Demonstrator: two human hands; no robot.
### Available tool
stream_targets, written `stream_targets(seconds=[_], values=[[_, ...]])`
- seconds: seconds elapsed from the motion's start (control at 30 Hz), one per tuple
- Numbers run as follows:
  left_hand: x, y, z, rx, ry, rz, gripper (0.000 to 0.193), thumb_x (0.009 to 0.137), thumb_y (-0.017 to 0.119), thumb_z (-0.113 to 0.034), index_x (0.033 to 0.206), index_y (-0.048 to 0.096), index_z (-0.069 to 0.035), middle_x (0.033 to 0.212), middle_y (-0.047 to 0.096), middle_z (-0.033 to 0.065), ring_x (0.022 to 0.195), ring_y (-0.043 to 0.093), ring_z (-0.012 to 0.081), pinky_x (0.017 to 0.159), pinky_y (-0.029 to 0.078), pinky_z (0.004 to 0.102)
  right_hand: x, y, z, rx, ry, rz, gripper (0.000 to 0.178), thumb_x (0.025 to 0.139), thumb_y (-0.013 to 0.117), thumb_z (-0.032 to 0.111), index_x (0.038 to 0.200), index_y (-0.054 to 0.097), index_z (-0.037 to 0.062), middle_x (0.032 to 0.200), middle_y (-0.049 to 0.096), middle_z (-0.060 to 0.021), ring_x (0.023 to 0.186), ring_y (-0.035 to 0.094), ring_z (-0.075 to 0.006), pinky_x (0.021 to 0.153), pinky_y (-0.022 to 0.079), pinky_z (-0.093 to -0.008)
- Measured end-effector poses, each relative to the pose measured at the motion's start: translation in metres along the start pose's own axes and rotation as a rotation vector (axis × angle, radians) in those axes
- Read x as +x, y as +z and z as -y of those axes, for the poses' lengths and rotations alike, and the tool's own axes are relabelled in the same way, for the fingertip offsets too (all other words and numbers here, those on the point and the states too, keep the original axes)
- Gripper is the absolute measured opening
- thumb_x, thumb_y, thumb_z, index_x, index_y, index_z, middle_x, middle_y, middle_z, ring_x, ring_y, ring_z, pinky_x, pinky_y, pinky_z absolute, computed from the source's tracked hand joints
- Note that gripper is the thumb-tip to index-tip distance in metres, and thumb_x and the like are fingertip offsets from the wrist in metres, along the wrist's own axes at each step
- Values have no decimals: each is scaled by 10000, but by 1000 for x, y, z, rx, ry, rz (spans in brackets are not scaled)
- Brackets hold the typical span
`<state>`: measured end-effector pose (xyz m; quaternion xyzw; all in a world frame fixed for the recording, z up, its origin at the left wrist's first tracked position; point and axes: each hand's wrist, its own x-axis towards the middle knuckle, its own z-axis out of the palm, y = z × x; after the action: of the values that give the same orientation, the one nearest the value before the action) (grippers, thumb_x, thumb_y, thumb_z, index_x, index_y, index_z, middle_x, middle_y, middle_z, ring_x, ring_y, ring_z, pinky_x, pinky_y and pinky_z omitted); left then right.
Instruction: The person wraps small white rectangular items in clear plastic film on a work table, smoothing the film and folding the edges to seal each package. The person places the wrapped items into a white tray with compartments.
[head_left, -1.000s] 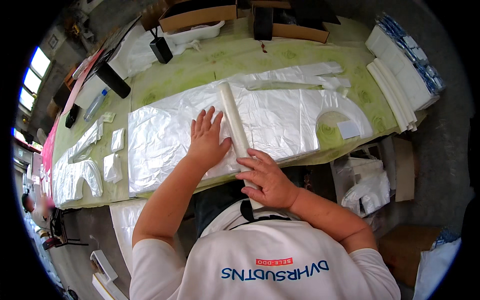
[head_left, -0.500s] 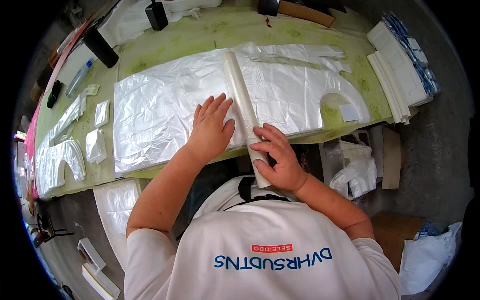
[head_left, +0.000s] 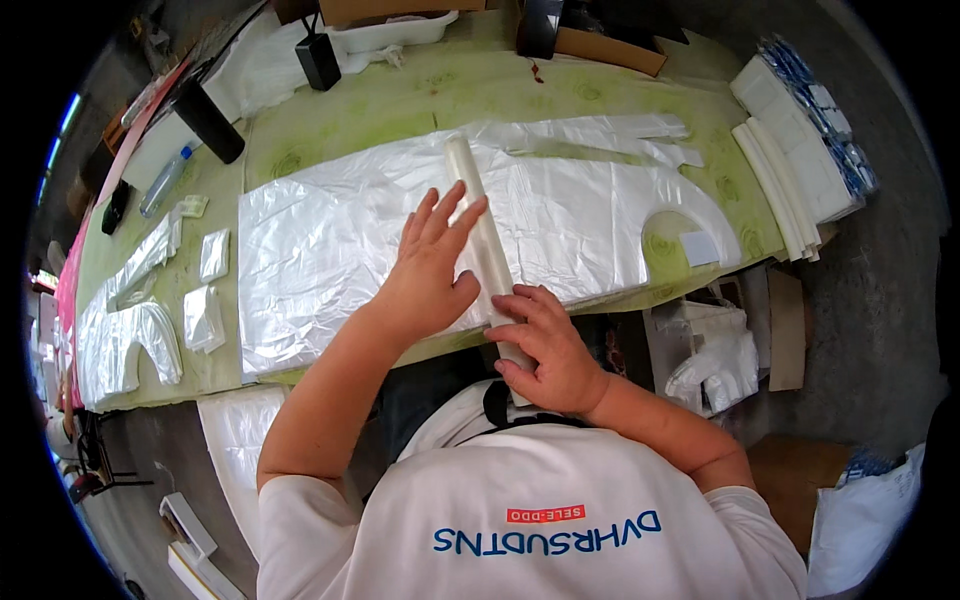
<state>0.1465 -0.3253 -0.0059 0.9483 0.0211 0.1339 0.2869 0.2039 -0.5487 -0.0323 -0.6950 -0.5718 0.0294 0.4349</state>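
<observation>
A single head camera is looking steeply down from above the person's shoulders, facing forward across the table [head_left: 400, 100], sitting close over both hands, its fisheye bending the edges.

Premises: small garment or plastics workshop. Evidence: long green-stained table [head_left: 400, 100], cut clear plastic sheets [head_left: 330, 240], stacked white pieces [head_left: 790, 170], cardboard boxes [head_left: 600, 45], bare concrete floor [head_left: 880, 300].

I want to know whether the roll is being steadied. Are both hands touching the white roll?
Yes, the left hand lies against the white roll on the plastic sheet, and the right hand grips its near end.
</observation>
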Motion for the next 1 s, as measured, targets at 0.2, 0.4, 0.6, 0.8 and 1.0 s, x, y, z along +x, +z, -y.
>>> stream_targets(seconds=[0.2,0.4,0.6,0.8,1.0], values=[[10,20,2,-1,-141,-10,640,854,767,-303,1411,518,-109,1562,363,235,1391,410,444,1122,383,465,2,-7,-16,-80,34,-125,361,761,742,97,1112,665,68,1289,570,-166,1221,493,-417,1069,399,-509],[-16,30,7,-138,-220,-149,639,815,701,-258,1414,530,-115,1572,309,287,1415,371,451,1181,275,535,41,-16,-69,-478,191,-164,482,808,774,274,1267,661,178,1477,393,-237,1365,342,-487,1137,276,-598],[-26,27,11,-14,-215,-161,620,805,567,-189,1425,559,-166,1551,356,290,1433,359,437,1204,235,537,127,1,-97,-549,292,120,545,850,721,484,1352,629,293,1624,212,-233,1498,130,-491,1179,126,-684],[-23,31,13,-44,-229,-158,604,808,566,-198,1411,575,-165,1569,353,257,1438,352,434,1212,217,530,157,-70,-184,-694,879,40,700,906,513,692,1506,466,334,1675,138,-149,1527,118,-424,1203,146,-631],[-26,33,11,-38,-225,-173,590,843,641,-288,1416,566,-170,1574,350,242,1451,337,417,1208,209,544,32,-284,-257,-905,1438,-197,828,900,498,682,1560,370,200,1521,441,-204,1423,388,-382,1196,261,-503]])
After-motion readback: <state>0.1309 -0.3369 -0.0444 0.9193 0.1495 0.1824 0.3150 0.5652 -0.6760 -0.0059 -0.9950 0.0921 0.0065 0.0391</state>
